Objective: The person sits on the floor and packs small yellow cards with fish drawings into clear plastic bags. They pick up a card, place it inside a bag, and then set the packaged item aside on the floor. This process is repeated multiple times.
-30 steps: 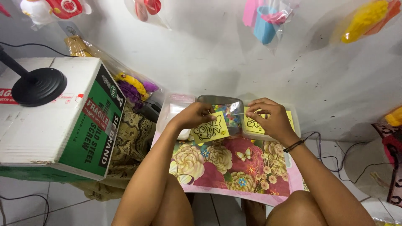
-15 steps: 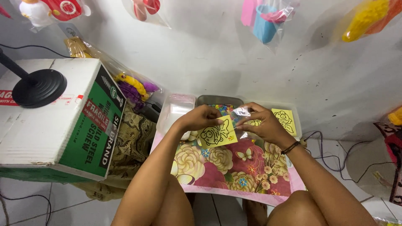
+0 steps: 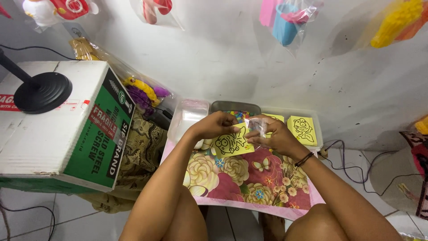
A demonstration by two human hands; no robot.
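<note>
While over the floral tray [image 3: 249, 187], both hands' fingers [image 3: 232, 129] closed on yellow card [image 3: 229, 143] and clear sleeve [image 3: 258, 127].

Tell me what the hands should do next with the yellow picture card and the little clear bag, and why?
Probably slide the yellow card into the clear bag. The left hand pinches the card's top edge, the right hand holds the bag right beside it, and their edges meet. More yellow cards wait in the tray behind.
</note>
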